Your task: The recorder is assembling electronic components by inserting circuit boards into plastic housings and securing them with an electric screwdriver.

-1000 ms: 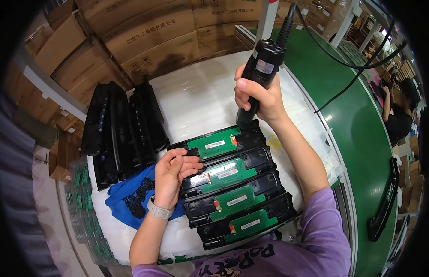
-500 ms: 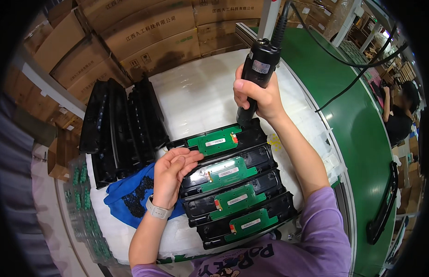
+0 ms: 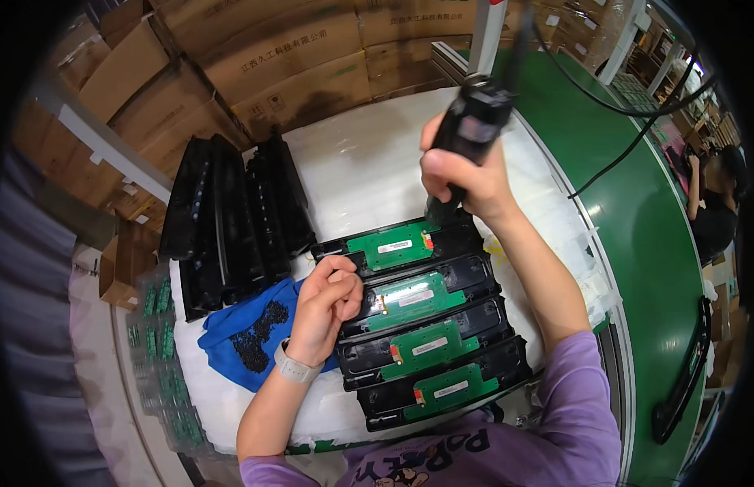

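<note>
My right hand [image 3: 480,180] is wrapped round a black electric screwdriver [image 3: 476,122], slightly blurred, its cord running up from the top. The screwdriver's lower end is at the right end of the farthest black plastic housing [image 3: 332,250], which carries a green circuit board [image 3: 381,260]. Several such housings with boards lie in a row towards me. At the left ends of the two farthest ones, my left hand [image 3: 328,304] is closed with curled fingers; what it holds, if anything, is hidden. Beside it, a blue cloth [image 3: 219,337] bears a heap of small black screws [image 3: 251,347].
More black housings [image 3: 231,219] stand stacked at the left on the white-covered table [image 3: 352,154]. Circuit boards in clear trays [image 3: 162,349] lie left of the table. Cardboard boxes [image 3: 296,65] rise behind. A green conveyor surface [image 3: 636,243] runs along the right, with another person [image 3: 717,203] beyond.
My left hand's fingers, stretched over the farthest housing before, are now curled in. The right hand still holds the screwdriver at that housing's right end. The whole view has shifted slightly.
</note>
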The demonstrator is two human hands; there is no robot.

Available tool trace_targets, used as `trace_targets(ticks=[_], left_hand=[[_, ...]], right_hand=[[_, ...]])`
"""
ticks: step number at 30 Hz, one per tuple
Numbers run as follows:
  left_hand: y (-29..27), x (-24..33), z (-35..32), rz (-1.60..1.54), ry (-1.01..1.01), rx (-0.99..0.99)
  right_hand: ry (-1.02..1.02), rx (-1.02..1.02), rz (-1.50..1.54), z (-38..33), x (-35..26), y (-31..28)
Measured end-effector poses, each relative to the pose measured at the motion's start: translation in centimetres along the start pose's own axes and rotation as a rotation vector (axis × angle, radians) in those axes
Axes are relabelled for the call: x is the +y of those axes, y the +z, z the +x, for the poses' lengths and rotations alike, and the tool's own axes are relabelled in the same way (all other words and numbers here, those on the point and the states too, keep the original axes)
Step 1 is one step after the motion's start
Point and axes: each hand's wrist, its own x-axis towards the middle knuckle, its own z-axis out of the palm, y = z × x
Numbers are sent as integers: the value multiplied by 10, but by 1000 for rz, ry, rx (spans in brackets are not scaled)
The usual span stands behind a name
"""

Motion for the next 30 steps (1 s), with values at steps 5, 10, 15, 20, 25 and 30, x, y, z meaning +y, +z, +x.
trace_targets(ticks=[5,10,15,20,25,30], left_hand=[[6,-4,0,-69,-12,-18],[7,-5,-2,-22,-53,-82],[7,-8,-4,-21,-32,-115],[7,-9,-3,59,-12,-111],[12,-11,-4,135,5,-76],[8,-12,2,111,75,100]], right_hand=[[-118,-121,511,-12,-11,12],[-132,-46,676,-20,-13,28],[-108,-42,635,-23,-9,33],[-70,-41,581,-26,-9,35],[1,54,618,-25,-8,35],[42,-9,412,-14,-4,15]])
